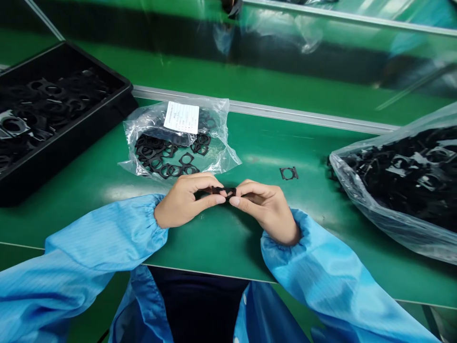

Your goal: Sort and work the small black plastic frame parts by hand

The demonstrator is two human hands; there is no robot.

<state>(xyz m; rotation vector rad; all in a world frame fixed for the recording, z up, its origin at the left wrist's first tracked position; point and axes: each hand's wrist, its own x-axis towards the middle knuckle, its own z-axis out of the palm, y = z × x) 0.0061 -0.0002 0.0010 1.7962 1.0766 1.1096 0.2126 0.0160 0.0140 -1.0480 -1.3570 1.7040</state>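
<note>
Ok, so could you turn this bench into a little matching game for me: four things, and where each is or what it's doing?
1. black bin
2. white label
3. left hand and right hand
4. large plastic bag

A. holding a small black part
B. at the right edge of the picture
C. at the left edge of the picture
D. on the smaller clear bag

Right pairs: 1-C, 2-D, 3-A, 4-B.
</note>
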